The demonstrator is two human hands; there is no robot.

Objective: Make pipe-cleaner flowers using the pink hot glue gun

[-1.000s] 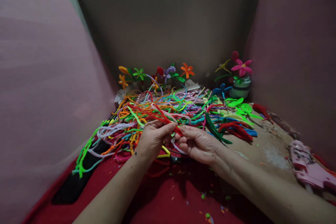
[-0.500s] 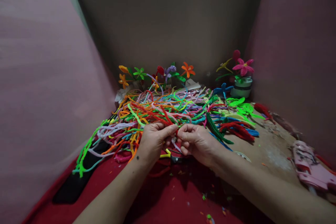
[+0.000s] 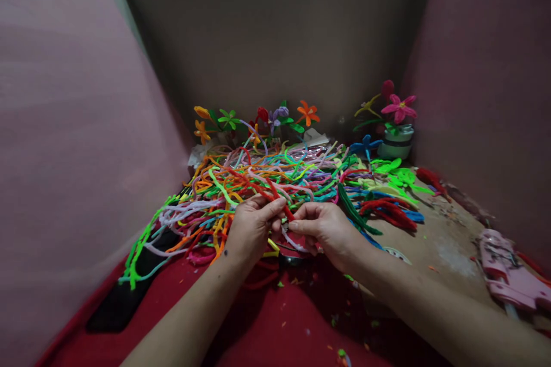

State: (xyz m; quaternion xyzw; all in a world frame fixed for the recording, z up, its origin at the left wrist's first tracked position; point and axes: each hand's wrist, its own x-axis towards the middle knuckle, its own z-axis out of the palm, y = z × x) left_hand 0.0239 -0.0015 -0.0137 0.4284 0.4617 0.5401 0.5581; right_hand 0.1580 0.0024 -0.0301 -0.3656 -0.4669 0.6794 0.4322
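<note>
Between my hands is a red pipe cleaner (image 3: 287, 211), its lower end pinched by the thumb and fingers of my right hand (image 3: 321, 228). My left hand (image 3: 256, 225) grips the red pipe cleaner a little further up, thumb pressed against the fingers. Past my fingers its upper part blends with other red and orange stems, so its full length is unclear. Just beyond both hands spreads a large heap of colourful pipe cleaners (image 3: 215, 183). Beneath my hands lies a tool with yellow handles (image 3: 272, 246), partly hidden.
Pipe-cleaner flowers stand at the back, among them an orange flower (image 3: 307, 113) and a pink flower (image 3: 399, 109) in a pale pot (image 3: 395, 144). A pink tool (image 3: 510, 275) lies at right, a black flat object (image 3: 116, 307) at left. Scraps dot the red cloth (image 3: 258, 327).
My right hand has shifted slightly right and its fingers have straightened. More of the red pipe cleaner now shows between the two hands, slanting down to the right fingertips.
</note>
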